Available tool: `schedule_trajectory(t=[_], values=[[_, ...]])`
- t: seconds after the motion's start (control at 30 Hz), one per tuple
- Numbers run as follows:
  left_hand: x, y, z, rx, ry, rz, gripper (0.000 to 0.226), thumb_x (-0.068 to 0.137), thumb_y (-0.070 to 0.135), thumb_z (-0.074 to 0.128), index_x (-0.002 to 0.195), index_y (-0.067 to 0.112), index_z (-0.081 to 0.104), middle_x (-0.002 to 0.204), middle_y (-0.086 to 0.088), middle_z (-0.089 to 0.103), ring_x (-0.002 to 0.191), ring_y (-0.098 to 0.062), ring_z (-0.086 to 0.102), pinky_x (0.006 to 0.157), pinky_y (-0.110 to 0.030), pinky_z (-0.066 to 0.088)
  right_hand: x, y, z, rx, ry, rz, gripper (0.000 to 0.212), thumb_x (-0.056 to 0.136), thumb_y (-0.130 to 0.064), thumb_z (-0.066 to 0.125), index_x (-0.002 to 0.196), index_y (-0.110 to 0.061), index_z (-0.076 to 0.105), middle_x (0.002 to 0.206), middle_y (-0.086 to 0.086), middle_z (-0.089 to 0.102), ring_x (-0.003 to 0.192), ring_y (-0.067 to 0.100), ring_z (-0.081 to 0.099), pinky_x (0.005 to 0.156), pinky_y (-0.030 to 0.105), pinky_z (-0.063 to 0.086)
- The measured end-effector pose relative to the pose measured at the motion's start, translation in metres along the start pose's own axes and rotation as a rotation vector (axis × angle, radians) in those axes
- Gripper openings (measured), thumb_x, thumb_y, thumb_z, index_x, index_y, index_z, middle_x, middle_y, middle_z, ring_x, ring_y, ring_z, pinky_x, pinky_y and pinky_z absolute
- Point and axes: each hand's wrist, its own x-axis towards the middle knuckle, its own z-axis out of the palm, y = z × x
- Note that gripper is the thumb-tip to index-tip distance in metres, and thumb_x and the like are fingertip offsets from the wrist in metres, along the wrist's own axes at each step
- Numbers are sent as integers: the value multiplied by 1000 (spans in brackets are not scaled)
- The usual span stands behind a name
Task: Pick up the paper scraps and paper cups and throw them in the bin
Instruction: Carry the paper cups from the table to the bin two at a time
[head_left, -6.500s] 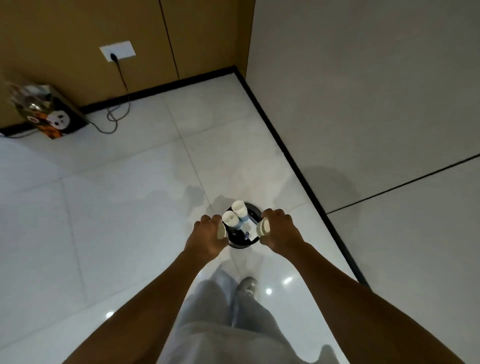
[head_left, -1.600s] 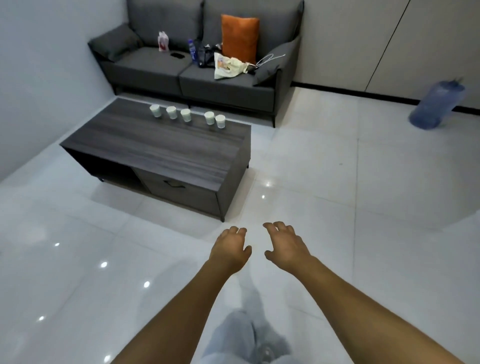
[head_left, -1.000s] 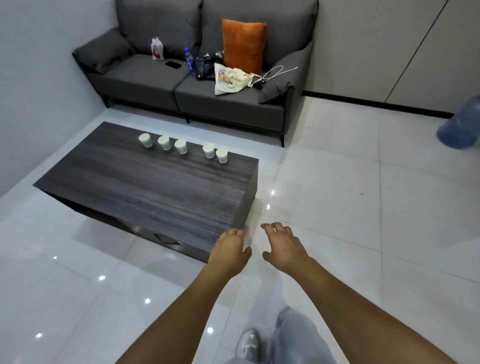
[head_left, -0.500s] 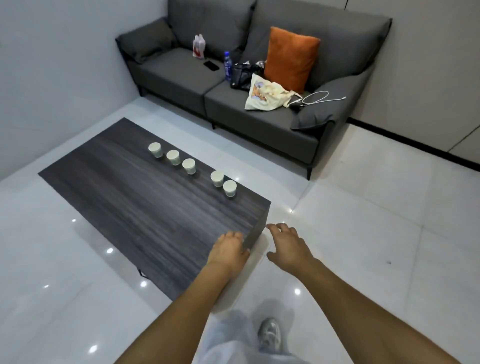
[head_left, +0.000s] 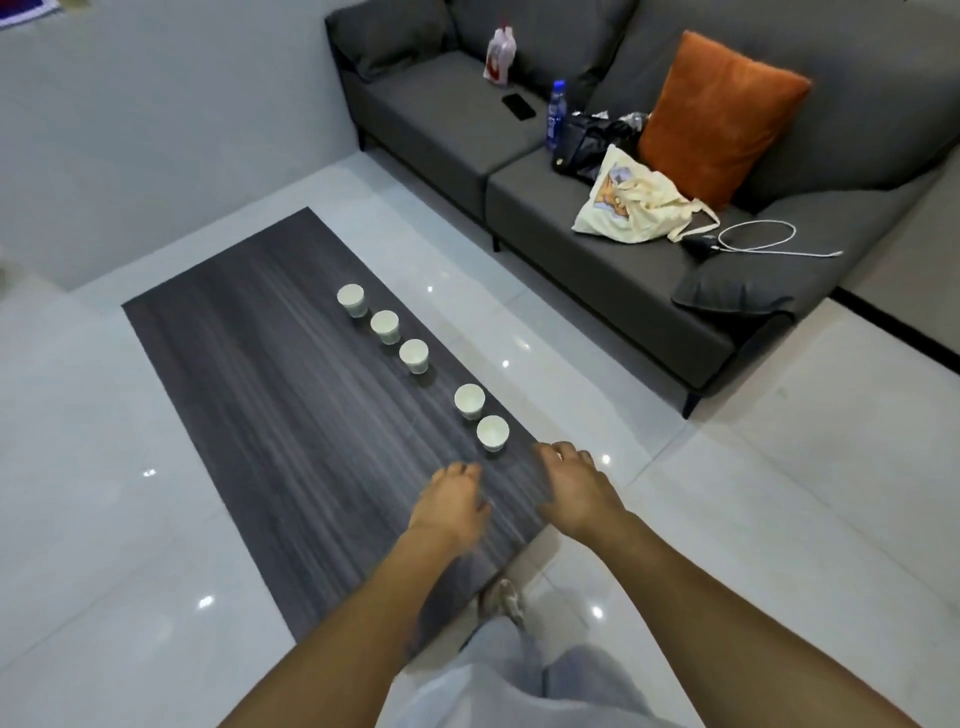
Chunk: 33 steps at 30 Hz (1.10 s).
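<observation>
Reaching: I have both arms stretched forward over the near end of the table (head_left: 249, 395), hands palm-down and side by side.
Left hand: my left hand (head_left: 451, 503) hangs above the dark wood with fingers loosely bent, gripping nothing.
Right hand: my right hand (head_left: 575, 492) is over the table's near right corner, fingers spread and relaxed, holding nothing; its fingertips are near the closest cup but apart from it.
Paper cups: five white paper cups stand upright, mouths up, in a slanted row along the table's right edge. The nearest cup (head_left: 492, 432) is just beyond my hands, the second cup (head_left: 469, 400) just beside it, then a gap, then the third cup (head_left: 414, 356), the fourth cup (head_left: 385, 327) and the farthest cup (head_left: 351, 300).
Paper scraps: I can make out none on the table.
Sofa: a grey sofa (head_left: 447, 124) stands beyond the table across a strip of white tiled floor (head_left: 78, 519).
On the sofa: an orange cushion (head_left: 719, 111), a cream tote bag (head_left: 631, 205), a black bag (head_left: 592, 143), a blue bottle (head_left: 556, 111), a dark phone (head_left: 518, 106) and a white cable (head_left: 763, 239).
Below me: pale trousers and one shoe (head_left: 506, 597) beside the table's near edge.
</observation>
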Motion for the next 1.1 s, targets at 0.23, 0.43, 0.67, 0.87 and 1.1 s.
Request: schedule_trajectory(t=[0.23,0.43,0.67,0.87,1.1], values=[[58,4,-28,-60,11,-111,44,96,33,45,133,10,41,135,-10,43,126,-28,38,105,-37,36,84,3,-40,-38,-60,-91,65,87,-16,58,144,-25,29,141,4,37,125,28,38,98,41,43],[101,8,-34,-190,57,-308,48,96,34,46,138,13,38,136,-7,42,128,-26,37,107,-36,35,161,7,-64,-156,-172,-261,63,87,-13,61,142,-22,31,141,5,37,127,28,37,100,40,42],[148,48,-26,-374,87,-597,51,94,33,49,138,12,37,136,-8,43,127,-26,38,105,-37,36,238,28,-102,-292,-271,-515,70,86,-13,63,145,-24,28,147,4,34,130,29,37,101,39,43],[182,75,-16,-561,190,-772,44,92,32,55,131,15,47,129,-8,51,119,-25,46,99,-37,42,289,41,-115,-391,-327,-657,66,86,-16,62,143,-24,32,145,5,37,129,29,38,99,39,44],[193,64,8,-670,235,-881,46,93,30,52,135,12,44,135,-12,47,125,-28,42,100,-38,39,324,29,-92,-494,-397,-720,65,86,-15,60,144,-22,31,147,6,35,131,30,36,100,41,44]])
